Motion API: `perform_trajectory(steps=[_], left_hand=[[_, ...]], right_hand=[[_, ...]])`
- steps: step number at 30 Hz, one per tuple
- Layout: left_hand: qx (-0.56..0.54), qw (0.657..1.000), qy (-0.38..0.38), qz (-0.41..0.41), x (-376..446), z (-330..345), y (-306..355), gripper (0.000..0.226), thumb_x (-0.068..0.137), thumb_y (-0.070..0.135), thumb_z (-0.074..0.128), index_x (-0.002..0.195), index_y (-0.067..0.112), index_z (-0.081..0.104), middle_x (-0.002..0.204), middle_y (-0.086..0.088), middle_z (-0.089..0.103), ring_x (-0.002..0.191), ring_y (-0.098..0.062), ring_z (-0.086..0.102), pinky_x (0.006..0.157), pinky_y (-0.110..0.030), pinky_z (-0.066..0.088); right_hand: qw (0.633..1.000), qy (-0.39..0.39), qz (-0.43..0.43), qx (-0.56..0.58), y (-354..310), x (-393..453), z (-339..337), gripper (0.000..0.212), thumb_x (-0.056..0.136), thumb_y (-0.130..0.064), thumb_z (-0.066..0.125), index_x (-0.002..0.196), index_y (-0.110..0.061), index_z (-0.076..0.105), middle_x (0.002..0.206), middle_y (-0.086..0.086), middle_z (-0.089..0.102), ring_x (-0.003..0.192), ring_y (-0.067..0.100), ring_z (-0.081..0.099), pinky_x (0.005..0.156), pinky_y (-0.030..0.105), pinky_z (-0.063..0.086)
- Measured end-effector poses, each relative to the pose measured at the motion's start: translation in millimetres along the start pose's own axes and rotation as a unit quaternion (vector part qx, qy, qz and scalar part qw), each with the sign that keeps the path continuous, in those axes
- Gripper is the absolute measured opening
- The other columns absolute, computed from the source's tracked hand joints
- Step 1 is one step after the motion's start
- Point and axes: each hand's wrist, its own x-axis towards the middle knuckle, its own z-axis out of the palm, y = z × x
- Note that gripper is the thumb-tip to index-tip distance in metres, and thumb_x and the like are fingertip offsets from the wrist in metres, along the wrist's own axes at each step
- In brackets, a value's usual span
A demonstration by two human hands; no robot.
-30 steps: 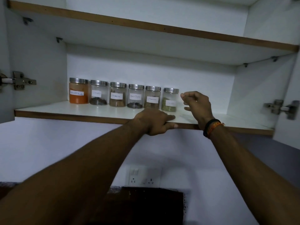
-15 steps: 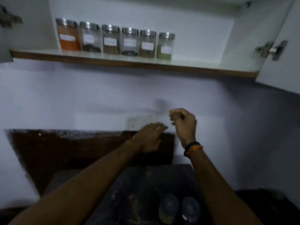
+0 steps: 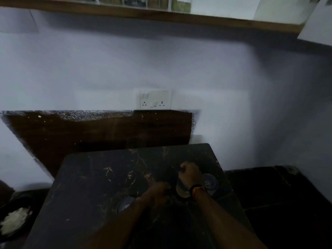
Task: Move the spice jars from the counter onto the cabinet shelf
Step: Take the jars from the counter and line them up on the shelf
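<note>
Three spice jars stand on the dark marble counter (image 3: 93, 184). One glass jar with tan contents (image 3: 181, 192) sits under my right wrist. My right hand (image 3: 190, 173) is curled over where its lid would be, and blur hides whether the fingers grip it. A second jar, seen as a steel lid (image 3: 210, 182), stands just right of that wrist. A third lid (image 3: 125, 204) lies left of my left hand (image 3: 156, 194), which hangs low over the counter, blurred and holding nothing I can see. The cabinet shelf (image 3: 179, 17) runs along the top, with the bottoms of several jars (image 3: 180, 6) on it.
A white switch-and-socket plate (image 3: 155, 99) is on the wall above a dark brown backsplash (image 3: 93, 130). A dark bowl of white food (image 3: 13, 221) sits at the lower left. An open cabinet door (image 3: 318, 22) hangs at the top right.
The view has tilted down from the shelf to the counter. Both hands have dropped from shelf height to the jars on the counter, the right one now over the tan jar.
</note>
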Motion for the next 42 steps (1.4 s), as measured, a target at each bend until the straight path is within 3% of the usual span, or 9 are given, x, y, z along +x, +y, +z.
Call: perform_trajectory(steps=[8, 14, 20, 22, 27, 33, 36, 40, 42], left_hand=[[-0.118, 0.992, 0.02, -0.049, 0.6, 18.4, 9.7, 0.031, 0.099, 0.023, 0.058, 0.126, 0.009, 0.06, 0.131, -0.009, 0.06, 0.118, -0.021, 0.059, 0.098, -0.029, 0.047], [-0.174, 0.982, 0.021, -0.073, 1.8, 29.2, 0.6, 0.029, 0.098, 0.028, 0.058, 0.123, 0.015, 0.062, 0.126, -0.003, 0.062, 0.114, -0.016, 0.06, 0.099, -0.031, 0.05], [-0.272, 0.955, 0.037, -0.111, 8.9, 30.6, -3.9, 0.027, 0.098, 0.014, 0.057, 0.125, 0.014, 0.06, 0.114, -0.002, 0.065, 0.099, -0.01, 0.065, 0.077, -0.013, 0.052], [-0.337, 0.931, 0.053, -0.13, 10.3, 32.5, -5.1, 0.029, 0.099, 0.009, 0.054, 0.128, 0.013, 0.057, 0.114, -0.002, 0.065, 0.097, -0.012, 0.067, 0.076, -0.017, 0.055], [-0.51, 0.835, 0.071, -0.192, 7.0, 43.7, -9.9, 0.02, 0.103, 0.027, 0.049, 0.122, 0.022, 0.057, 0.12, -0.008, 0.066, 0.104, -0.022, 0.069, 0.095, -0.046, 0.057], [-0.789, 0.555, 0.036, -0.262, 5.9, 57.1, -13.5, 0.043, 0.095, 0.057, 0.05, 0.125, 0.026, 0.056, 0.128, -0.021, 0.061, 0.112, -0.042, 0.064, 0.09, -0.056, 0.057], [-0.882, 0.415, 0.008, -0.225, -0.4, 58.6, -12.8, 0.053, 0.088, 0.049, 0.063, 0.131, 0.019, 0.056, 0.128, -0.031, 0.063, 0.111, -0.052, 0.064, 0.092, -0.065, 0.051], [-0.925, 0.356, -0.008, -0.133, -17.1, 58.8, -10.8, 0.063, 0.085, 0.03, 0.075, 0.141, 0.019, 0.051, 0.134, -0.033, 0.057, 0.125, -0.054, 0.054, 0.101, -0.065, 0.043], [-0.932, 0.352, -0.007, -0.086, -22.1, 56.2, -7.2, 0.067, 0.086, 0.025, 0.075, 0.145, 0.016, 0.047, 0.141, -0.032, 0.053, 0.13, -0.053, 0.05, 0.104, -0.065, 0.04]], right_hand=[[0.994, -0.056, 0.049, -0.082, 29.6, -7.8, 34.5, 0.072, 0.086, -0.044, 0.074, 0.147, -0.02, 0.043, 0.152, 0.014, 0.033, 0.129, 0.036, 0.052, 0.104, 0.042, 0.047], [0.988, -0.001, 0.039, -0.151, 41.8, -4.7, 47.0, 0.069, 0.083, -0.057, 0.067, 0.142, -0.025, 0.049, 0.146, 0.009, 0.046, 0.132, 0.032, 0.046, 0.113, 0.038, 0.038], [0.984, 0.008, 0.029, -0.174, 44.1, -1.7, 40.9, 0.072, 0.079, -0.063, 0.065, 0.139, -0.027, 0.047, 0.141, 0.004, 0.049, 0.134, 0.031, 0.04, 0.114, 0.047, 0.033], [0.989, 0.008, 0.026, -0.148, 40.4, -4.3, 37.6, 0.075, 0.077, -0.062, 0.068, 0.141, -0.028, 0.045, 0.142, 0.002, 0.049, 0.135, 0.03, 0.039, 0.116, 0.045, 0.03], [0.997, -0.012, 0.031, 0.065, 25.2, -19.0, 21.6, 0.082, 0.072, -0.036, 0.085, 0.144, -0.026, 0.045, 0.147, 0.003, 0.045, 0.136, 0.027, 0.043, 0.117, 0.041, 0.036], [0.959, -0.036, 0.018, 0.282, 14.3, -51.9, 11.2, 0.088, 0.063, -0.014, 0.093, 0.138, -0.028, 0.051, 0.138, -0.005, 0.049, 0.128, 0.018, 0.052, 0.11, 0.044, 0.048], [0.939, -0.062, -0.011, 0.338, 15.1, -58.0, 3.7, 0.09, 0.063, -0.007, 0.092, 0.141, -0.028, 0.05, 0.139, -0.006, 0.055, 0.127, 0.018, 0.055, 0.109, 0.043, 0.049], [0.902, -0.084, -0.036, 0.421, 21.5, -60.3, -5.1, 0.097, 0.058, -0.021, 0.091, 0.144, -0.032, 0.049, 0.142, -0.009, 0.055, 0.13, 0.018, 0.054, 0.107, 0.046, 0.05], [0.88, -0.078, -0.038, 0.467, 24.4, -59.0, -5.0, 0.091, 0.061, -0.024, 0.088, 0.143, -0.034, 0.05, 0.14, -0.011, 0.06, 0.129, 0.017, 0.058, 0.104, 0.043, 0.053]])
